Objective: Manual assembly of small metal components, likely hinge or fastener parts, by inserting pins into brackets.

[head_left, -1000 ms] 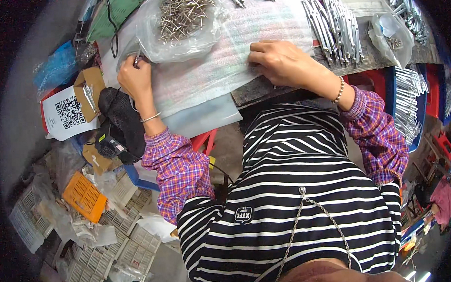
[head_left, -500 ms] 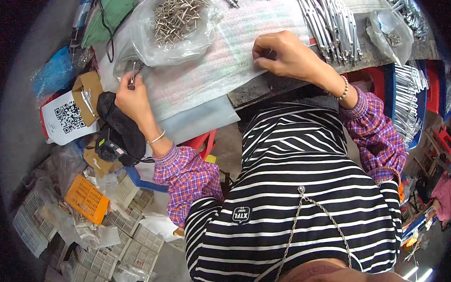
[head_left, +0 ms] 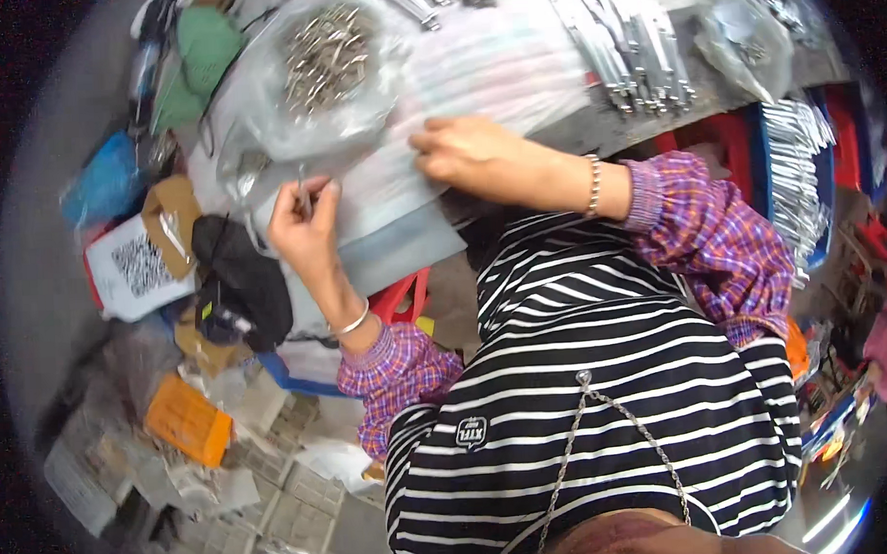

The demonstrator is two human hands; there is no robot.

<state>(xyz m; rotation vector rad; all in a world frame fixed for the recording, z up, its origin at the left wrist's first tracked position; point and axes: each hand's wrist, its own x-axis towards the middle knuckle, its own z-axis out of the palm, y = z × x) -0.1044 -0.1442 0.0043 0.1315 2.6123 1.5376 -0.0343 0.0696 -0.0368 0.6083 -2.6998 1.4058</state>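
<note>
My left hand [head_left: 305,228] is raised at the near left edge of the worktable. Thumb and fingers pinch a small, narrow metal piece [head_left: 305,192] that points up; its exact kind is unclear. Slightly blurred, my right hand [head_left: 464,154] hovers over the padded white sheet [head_left: 495,75] with its fingers curled in; anything inside them is hidden. Beyond both hands lies a clear plastic bag [head_left: 379,99], rolled open and heaped with short metal pins [head_left: 330,58]. A smaller clear bag [head_left: 245,176] sits just beyond my left hand.
Long silver metal strips [head_left: 626,51] lie at the table's far right, beside another plastic bag [head_left: 743,47]. A blue bin [head_left: 797,182] of similar strips stands at the right. Left are a black pouch [head_left: 233,265], a cardboard box [head_left: 171,223] and an orange crate [head_left: 188,420].
My right hand has moved left, toward my left hand. The left hand has come slightly right and nearer me, still pinching the metal piece. The whole view has shifted a little.
</note>
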